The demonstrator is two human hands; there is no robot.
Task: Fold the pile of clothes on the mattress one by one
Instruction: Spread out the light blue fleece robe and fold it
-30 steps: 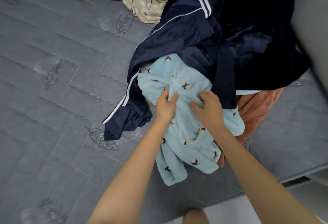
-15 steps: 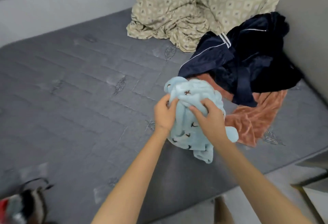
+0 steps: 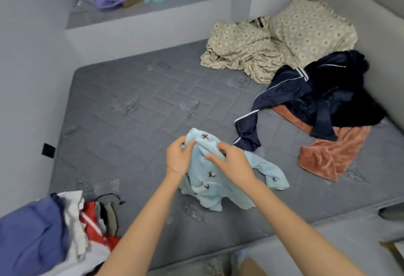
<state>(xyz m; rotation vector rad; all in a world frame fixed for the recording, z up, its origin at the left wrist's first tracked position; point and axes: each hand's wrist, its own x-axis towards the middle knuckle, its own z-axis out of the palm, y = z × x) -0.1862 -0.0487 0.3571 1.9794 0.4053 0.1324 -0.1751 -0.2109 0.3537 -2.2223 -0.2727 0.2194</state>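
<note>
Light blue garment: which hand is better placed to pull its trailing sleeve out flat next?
Right, probably. Both hands pinch the bunched top of the light blue garment, but the sleeve trails off beside the right hand, toward the navy clothes; the left hand is on the far side.

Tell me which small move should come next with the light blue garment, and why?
Probably spread the light blue fleece garment flat on the grey quilted mattress: the left hand and right hand pinch its bunched top, and the rest is crumpled.
</note>
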